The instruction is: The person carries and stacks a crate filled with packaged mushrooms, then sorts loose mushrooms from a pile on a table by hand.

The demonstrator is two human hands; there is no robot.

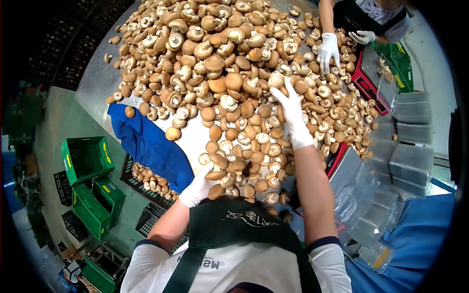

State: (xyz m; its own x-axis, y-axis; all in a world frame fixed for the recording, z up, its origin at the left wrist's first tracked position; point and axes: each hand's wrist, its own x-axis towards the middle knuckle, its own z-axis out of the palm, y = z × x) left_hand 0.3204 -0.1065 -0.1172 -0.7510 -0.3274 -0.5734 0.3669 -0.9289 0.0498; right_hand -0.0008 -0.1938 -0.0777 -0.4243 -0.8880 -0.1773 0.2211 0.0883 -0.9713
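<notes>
"While the right hand (pixel 293 117) reaches over the mushrooms (pixel 233 80), what is at its fingertips?"

"A pale mushroom (pixel 276 79). Thumb and forefinger stand apart in a V with it right at their tips; whether they grip it, I cannot tell."

"And the left hand (pixel 197 189)?"

"At the near edge of the pile, just beyond the dark apron (pixel 229 219). It is up against a few mushrooms, and they hide part of it, so I cannot tell whether it is closed round one. Both hands wear white gloves."

"How does the pile lie?"

"It spreads over most of the counter (pixel 95 83), heaped highest at the far side, some caps up and some stems up. Toward the near left a white patch shows, beside a blue cloth (pixel 146 146). One mushroom sits on the far end of that cloth."

"Below it?"

"A black crate (pixel 129 178) with more mushrooms inside, partly covered by the cloth. Farther left, green crates (pixel 88 161) stand on the floor."

"Who is across from us?"

"A co-worker (pixel 359 19), at the far right. One gloved hand (pixel 328 51) is down at the mushrooms; the other is close to the body, near a red scale (pixel 365 88). Stacks of clear trays (pixel 413 117) stand on this side of the scale."
</notes>
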